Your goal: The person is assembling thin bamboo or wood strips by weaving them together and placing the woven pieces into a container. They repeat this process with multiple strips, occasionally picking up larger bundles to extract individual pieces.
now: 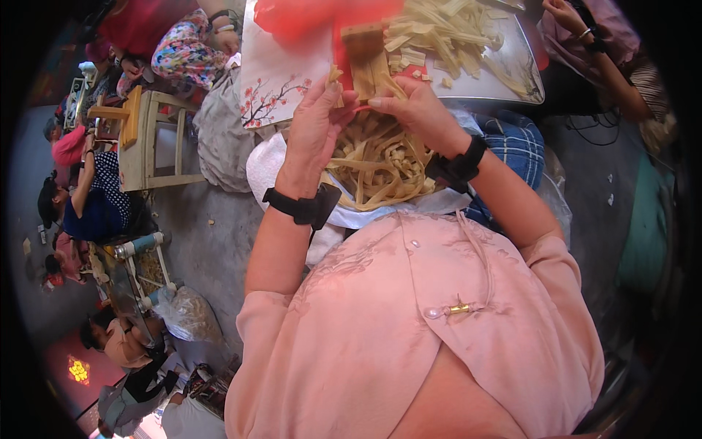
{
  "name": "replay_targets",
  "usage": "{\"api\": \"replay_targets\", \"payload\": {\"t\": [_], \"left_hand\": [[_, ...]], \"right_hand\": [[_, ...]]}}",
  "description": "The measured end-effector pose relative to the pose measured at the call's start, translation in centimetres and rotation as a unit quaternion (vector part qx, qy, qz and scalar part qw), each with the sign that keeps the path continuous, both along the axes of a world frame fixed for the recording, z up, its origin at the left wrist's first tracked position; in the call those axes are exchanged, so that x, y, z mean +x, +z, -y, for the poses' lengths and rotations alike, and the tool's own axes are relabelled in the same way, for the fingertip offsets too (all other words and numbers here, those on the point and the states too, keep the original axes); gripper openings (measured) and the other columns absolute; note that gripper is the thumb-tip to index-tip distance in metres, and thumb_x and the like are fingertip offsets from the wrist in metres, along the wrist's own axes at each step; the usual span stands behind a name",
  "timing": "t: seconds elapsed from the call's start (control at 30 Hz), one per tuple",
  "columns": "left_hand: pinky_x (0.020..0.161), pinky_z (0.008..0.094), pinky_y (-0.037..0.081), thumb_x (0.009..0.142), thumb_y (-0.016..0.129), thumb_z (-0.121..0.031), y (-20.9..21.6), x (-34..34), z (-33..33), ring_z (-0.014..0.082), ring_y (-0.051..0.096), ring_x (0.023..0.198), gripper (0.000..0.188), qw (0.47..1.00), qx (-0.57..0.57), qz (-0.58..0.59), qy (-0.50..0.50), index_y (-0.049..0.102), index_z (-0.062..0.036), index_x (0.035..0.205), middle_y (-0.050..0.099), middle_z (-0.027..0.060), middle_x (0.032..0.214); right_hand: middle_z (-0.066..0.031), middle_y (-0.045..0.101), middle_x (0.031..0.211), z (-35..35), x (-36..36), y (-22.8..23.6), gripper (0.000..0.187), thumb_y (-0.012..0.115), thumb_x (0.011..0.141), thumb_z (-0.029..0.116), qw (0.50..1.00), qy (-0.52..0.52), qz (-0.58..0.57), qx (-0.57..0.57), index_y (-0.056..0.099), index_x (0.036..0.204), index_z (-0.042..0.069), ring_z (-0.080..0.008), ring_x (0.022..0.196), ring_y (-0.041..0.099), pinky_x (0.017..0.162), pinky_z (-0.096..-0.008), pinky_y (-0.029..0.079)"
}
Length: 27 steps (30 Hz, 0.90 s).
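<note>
My left hand (319, 113) is raised at the table's near edge, its fingertips pinching a small folded piece of pale flat strip (334, 79). Close by on the right, my right hand (420, 110) pinches the end of a wider, straw-coloured strip (387, 83). A thin red line, whose kind I cannot make out, runs between the two hands. Just beyond them a brown wooden block (363, 40) rests on a red sheet, with flat strips at its near side. Below my hands, a heap of long woven-looking strips (380, 164) lies on a white cloth in my lap.
The white table (281, 55) has a painted blossom branch. Loose strips (446, 33) and short cut bits cover its right part; a blurred red bag (322, 14) lies at the far side. A wooden stool (164, 143) stands left. Other people sit around.
</note>
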<state>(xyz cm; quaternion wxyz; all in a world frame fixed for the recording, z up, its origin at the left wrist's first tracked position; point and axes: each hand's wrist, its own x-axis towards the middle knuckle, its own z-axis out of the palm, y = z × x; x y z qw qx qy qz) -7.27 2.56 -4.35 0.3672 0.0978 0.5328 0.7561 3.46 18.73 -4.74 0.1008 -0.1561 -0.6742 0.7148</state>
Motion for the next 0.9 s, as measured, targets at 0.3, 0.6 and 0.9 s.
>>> {"api": "replay_targets", "payload": {"t": [0.3,0.6,0.9], "left_hand": [[0.071,0.023,0.05,0.098,0.059,-0.022,-1.7,2.7,0.2,0.012,0.064,0.085,0.027,0.974,0.217,0.059,-0.031,0.059,-0.0078,0.121,0.066,0.002,0.099],[0.064,0.0186,0.047,0.1,0.056,-0.021,1.7,1.5,1.2,0.0042,0.054,0.066,0.019,0.991,-0.004,-0.044,-0.124,0.059,-0.0044,0.109,0.063,0.0003,0.087],[0.065,0.0184,0.045,0.098,0.06,-0.022,2.9,2.2,1.6,0.0032,0.053,0.074,0.022,0.983,-0.049,-0.15,-0.092,0.06,-0.0006,0.106,0.061,-0.0021,0.085]], "right_hand": [[0.0071,0.052,0.069,2.5,0.5,1.9,0.021,0.058,0.097,0.03,0.939,0.123,0.07,-0.313,0.06,0.09,0.01,-0.001,0.05,0.032,0.044,-0.02,0.023],[0.0076,0.053,0.068,1.9,1.5,2.4,0.022,0.055,0.099,0.024,0.971,0.156,0.038,-0.175,0.063,0.085,0.008,-0.0031,0.052,0.038,0.047,-0.0211,0.029],[0.0026,0.063,0.078,3.3,2.2,2.6,0.021,0.058,0.097,0.017,0.991,0.076,-0.089,0.067,0.063,0.09,-0.002,-0.0057,0.069,0.054,0.06,-0.0259,0.044]]}}
